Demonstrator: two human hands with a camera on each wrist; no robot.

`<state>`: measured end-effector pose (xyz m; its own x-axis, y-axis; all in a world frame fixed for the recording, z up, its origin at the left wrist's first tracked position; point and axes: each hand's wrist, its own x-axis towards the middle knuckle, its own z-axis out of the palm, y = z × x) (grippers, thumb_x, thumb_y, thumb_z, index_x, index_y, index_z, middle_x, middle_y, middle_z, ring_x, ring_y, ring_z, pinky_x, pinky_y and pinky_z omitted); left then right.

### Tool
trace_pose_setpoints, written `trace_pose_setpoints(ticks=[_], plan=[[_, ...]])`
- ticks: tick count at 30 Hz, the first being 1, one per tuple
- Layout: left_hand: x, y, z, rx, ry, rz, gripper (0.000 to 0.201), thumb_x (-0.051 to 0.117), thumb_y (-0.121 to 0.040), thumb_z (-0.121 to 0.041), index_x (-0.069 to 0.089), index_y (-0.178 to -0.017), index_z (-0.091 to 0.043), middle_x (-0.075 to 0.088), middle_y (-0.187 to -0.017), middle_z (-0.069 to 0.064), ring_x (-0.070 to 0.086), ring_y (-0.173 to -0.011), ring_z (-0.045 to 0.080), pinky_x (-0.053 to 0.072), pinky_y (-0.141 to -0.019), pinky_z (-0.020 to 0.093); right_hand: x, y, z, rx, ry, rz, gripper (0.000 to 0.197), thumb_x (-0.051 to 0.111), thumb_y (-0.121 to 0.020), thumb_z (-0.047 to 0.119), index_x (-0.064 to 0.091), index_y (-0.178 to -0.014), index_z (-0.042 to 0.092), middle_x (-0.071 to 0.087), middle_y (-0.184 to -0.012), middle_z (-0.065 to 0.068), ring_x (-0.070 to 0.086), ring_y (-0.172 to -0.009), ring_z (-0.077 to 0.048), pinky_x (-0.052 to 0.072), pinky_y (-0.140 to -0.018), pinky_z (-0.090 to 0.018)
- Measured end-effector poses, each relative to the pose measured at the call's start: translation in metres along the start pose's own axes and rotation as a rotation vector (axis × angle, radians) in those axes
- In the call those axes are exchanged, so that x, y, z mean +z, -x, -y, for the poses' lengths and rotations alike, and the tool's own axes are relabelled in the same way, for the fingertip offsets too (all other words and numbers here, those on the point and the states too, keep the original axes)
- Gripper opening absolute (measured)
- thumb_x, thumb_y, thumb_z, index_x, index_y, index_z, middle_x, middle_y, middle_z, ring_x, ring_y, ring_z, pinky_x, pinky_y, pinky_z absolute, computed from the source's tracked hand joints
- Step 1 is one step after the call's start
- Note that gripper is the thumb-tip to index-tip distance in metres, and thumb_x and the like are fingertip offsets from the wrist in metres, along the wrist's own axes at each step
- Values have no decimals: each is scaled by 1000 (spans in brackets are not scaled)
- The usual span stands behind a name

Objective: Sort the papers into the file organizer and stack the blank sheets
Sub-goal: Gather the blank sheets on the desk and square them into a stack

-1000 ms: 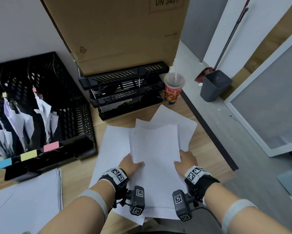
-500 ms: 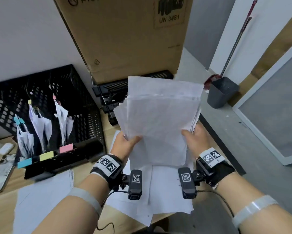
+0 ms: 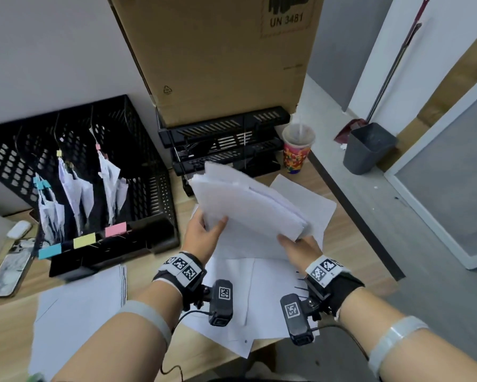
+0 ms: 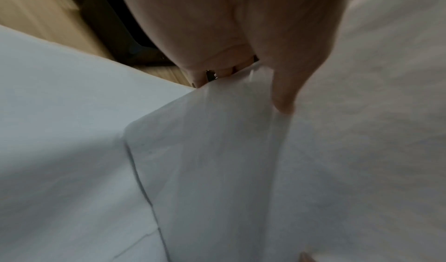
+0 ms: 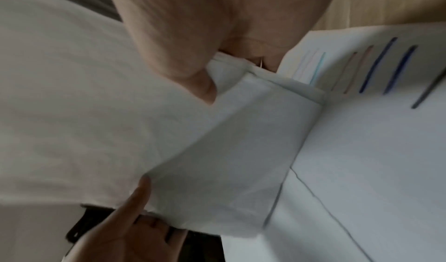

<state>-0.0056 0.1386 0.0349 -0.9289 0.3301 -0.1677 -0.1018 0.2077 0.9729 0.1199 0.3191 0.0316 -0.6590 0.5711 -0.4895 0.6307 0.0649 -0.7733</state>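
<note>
Now the bundle of papers (image 3: 248,205) tips lower than before, over the desk (image 3: 347,244); left hand (image 3: 204,235) and right hand (image 3: 300,248) pinch it; some papers already stand in the file organizer (image 3: 149,188) far left; loose sheets (image 3: 259,293) remain; blank stack (image 3: 80,301) waits near left.

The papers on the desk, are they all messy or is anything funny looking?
Yes, a bit. The loose sheets on the desk lie fanned at different angles, and some overhang the front edge. The bundle held by the left hand and right hand is uneven too. The stack near the file organizer looks neater.
</note>
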Motion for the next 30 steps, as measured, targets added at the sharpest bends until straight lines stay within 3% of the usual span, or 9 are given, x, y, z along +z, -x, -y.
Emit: trace_pose_setpoints(ticks=[5,9,11,14,17,20,24,27,30], plan=[[-11,-11,-12,63,-86,19,34,65,-93,-14,58,-126,-12,69,-119,0,66,-111,16,52,-98,34,-7,2,20,-222,-65,-80,21,54,-96,14,65,-112,7,65,-98,-1,59,-93,-17,40,-83,-20],[-29,-15,0,-70,-373,74,35,65,-91,-13,60,-125,-12,69,-115,1,65,-102,17,50,-92,29,17,0,6,-121,-147,85,27,54,-93,10,64,-118,11,67,-110,-2,63,-106,-22,47,-98,-32],[-40,-14,18,-213,-556,124,26,64,-88,-11,67,-114,-6,72,-107,8,64,-91,21,52,-83,30,41,-6,-13,2,-70,175,25,57,-87,15,67,-109,12,69,-108,-5,66,-100,-25,53,-93,-34],[-58,-7,48,-383,-661,173,22,64,-86,-13,72,-106,-9,72,-99,10,64,-86,22,52,-81,31,78,-14,-42,124,136,198,32,55,-64,33,65,-78,7,73,-95,-12,70,-85,-30,58,-75,-36],[-74,-5,76,-465,-690,151,31,65,-78,-23,72,-109,-21,74,-106,8,70,-95,26,57,-89,34,104,-14,-53,156,260,183,34,49,-64,38,61,-82,11,68,-87,-10,68,-80,-30,60,-75,-37],[-90,-10,111,-480,-752,159,38,62,-70,-33,72,-106,-26,71,-111,9,69,-97,30,58,-89,39,117,-5,-46,176,236,229,37,48,-69,32,54,-104,25,65,-98,-3,65,-86,-27,57,-81,-36],[-87,-5,98,-424,-777,182,39,62,-77,-29,68,-114,-19,69,-113,8,66,-98,28,54,-88,34,123,0,-43,194,183,147,57,50,-76,22,33,-129,14,48,-117,-9,56,-94,-27,52,-72,-33],[-83,-8,91,-400,-699,148,30,63,-87,-20,65,-116,-11,70,-108,6,64,-95,24,48,-85,29,109,9,-32,147,98,143,42,50,-79,21,45,-120,21,59,-112,-3,61,-90,-22,56,-77,-34],[-75,-11,82,-326,-591,102,25,66,-89,-33,66,-101,-12,67,-93,6,61,-86,24,47,-81,32,82,15,-23,103,-13,88,23,50,-89,13,55,-111,18,64,-96,3,58,-76,-10,47,-63,-21]])
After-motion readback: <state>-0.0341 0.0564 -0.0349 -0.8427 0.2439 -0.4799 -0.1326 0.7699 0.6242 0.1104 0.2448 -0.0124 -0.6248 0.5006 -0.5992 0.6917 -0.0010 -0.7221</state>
